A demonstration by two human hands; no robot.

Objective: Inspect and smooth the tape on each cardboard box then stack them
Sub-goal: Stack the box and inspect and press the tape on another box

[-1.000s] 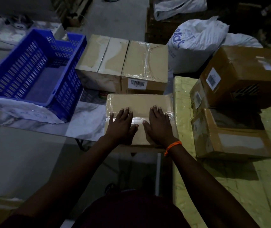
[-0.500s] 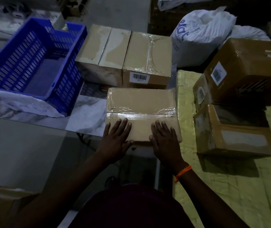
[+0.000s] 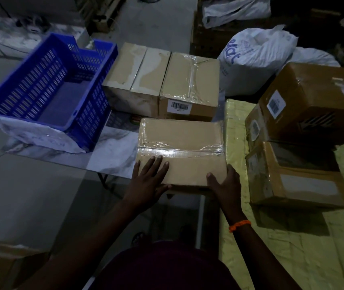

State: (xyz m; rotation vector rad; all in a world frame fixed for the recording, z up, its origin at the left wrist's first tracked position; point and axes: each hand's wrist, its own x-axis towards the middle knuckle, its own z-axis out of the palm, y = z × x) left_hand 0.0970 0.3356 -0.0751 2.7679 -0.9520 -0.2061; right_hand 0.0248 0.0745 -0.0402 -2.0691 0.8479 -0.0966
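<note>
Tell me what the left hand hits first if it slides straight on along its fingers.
The clear tape strip across the near box: the left hand lies flat on its top, fingertips just short of it. Beyond, likely the barcoded box.

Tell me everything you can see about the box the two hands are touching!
The cardboard box is plain tan, closed, lying flat at the near edge of a marble-look table. Shiny clear tape crosses its top, wrinkled at the ends. The left hand lies flat on top; the right hand holds the near right corner, thumb on top.
</note>
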